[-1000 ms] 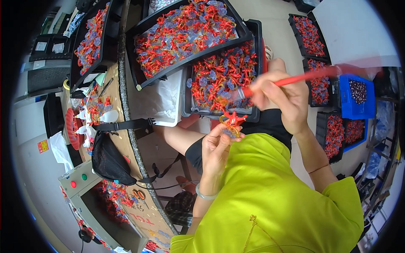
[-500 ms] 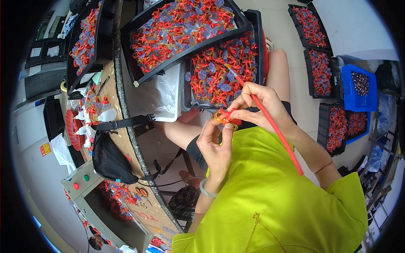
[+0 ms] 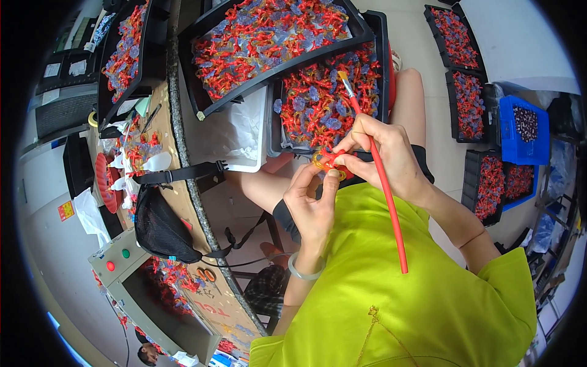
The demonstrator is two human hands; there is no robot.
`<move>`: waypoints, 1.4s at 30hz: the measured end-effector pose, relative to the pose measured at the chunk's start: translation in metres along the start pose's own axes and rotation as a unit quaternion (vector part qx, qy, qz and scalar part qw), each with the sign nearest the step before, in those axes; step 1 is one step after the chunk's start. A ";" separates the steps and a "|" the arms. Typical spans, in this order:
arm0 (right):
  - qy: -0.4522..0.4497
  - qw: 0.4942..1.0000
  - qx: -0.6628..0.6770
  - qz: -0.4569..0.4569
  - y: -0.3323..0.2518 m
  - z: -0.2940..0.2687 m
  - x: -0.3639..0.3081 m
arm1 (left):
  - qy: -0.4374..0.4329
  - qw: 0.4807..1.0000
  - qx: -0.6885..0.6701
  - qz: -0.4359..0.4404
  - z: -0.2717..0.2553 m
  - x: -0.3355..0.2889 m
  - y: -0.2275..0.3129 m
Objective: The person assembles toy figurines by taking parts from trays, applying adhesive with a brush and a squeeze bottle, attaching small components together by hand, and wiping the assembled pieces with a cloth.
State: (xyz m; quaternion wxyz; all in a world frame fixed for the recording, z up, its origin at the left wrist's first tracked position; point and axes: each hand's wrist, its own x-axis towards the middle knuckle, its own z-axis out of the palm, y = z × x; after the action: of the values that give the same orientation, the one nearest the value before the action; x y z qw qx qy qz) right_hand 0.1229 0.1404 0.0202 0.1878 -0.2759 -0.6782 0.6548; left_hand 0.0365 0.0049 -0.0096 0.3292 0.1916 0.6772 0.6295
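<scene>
A small red and amber plastic figure [image 3: 329,160] is pinched in front of my belly. My left hand [image 3: 310,205] is closed on its lower part between thumb and fingers. From the right, my right hand [image 3: 391,156] pinches its upper part with thumb and fingertips. That same hand also holds a paintbrush [image 3: 390,211] with a long red handle, its bristles pointing up and away from me. The figure is partly hidden by my fingers. Just beyond lies a black tray [image 3: 273,131] full of similar red, amber and purple pieces.
Another full black tray [image 3: 202,98] rests tilted above the near one, beside a white bin [image 3: 247,131]. A workbench [image 3: 205,229] on the left carries a black mesh bag [image 3: 162,223] and a grey machine [image 3: 116,260]. More filled trays and a blue crate [image 3: 520,147] stand at the right.
The paintbrush has swung steeper, its handle end moving left and down and its bristles up and right. Both hands stay on the figure, nearly in place.
</scene>
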 end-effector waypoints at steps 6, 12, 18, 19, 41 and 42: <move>-0.042 0.993 0.096 0.048 0.000 -0.004 0.007 | -0.067 0.988 -0.113 -0.076 -0.013 0.002 0.003; -0.103 0.971 0.187 0.103 0.007 0.000 0.022 | -0.052 0.985 -0.158 -0.049 -0.015 0.000 -0.001; -0.134 0.955 0.219 0.148 0.016 0.014 0.032 | -0.071 0.970 -0.231 -0.025 -0.023 -0.006 0.011; -0.138 0.955 0.217 0.149 0.015 0.016 0.033 | -0.084 0.967 -0.242 -0.019 -0.026 -0.006 0.011; -0.052 0.810 -0.556 0.182 0.095 0.058 0.106 | 0.102 0.948 -0.298 0.054 -0.108 -0.030 -0.005; -0.033 0.824 -0.559 0.086 0.074 0.075 0.103 | 0.123 0.942 -0.307 0.055 -0.113 -0.030 -0.004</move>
State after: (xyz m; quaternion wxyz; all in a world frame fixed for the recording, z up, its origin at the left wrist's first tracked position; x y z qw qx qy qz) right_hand 0.0060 0.1448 -0.0698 -0.0784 -0.3687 -0.9075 0.1852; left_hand -0.0190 -0.0976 -0.0087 0.2510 0.0398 0.4749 0.8425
